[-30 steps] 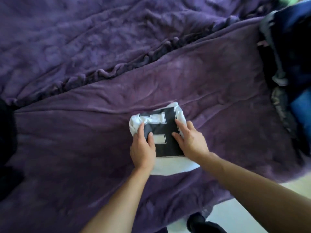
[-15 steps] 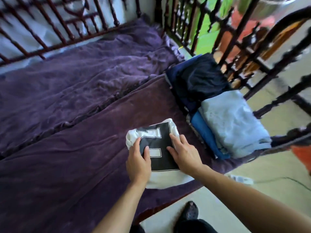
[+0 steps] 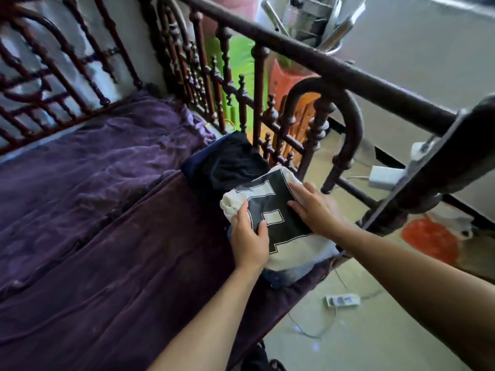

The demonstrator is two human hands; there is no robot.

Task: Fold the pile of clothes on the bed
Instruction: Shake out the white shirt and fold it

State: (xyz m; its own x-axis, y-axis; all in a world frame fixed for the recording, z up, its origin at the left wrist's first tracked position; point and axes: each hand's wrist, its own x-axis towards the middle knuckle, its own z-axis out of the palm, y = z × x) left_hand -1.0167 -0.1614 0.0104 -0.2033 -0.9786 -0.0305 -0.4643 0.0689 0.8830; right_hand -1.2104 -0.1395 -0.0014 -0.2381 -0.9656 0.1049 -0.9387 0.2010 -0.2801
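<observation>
Head view, centre right: left hand point(image 3: 249, 239) fingers pinch the folded white shirt point(image 3: 294, 251) at its edge; right hand point(image 3: 318, 212) fingers lie flat, slightly spread, on it, above the clothes stack point(image 3: 227, 162).

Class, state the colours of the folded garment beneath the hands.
White folded garment with a black panel bearing white lettering; head view.

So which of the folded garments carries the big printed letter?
The white garment under the left hand and right hand, with its black panel; the dark garment behind it is plain.
</observation>
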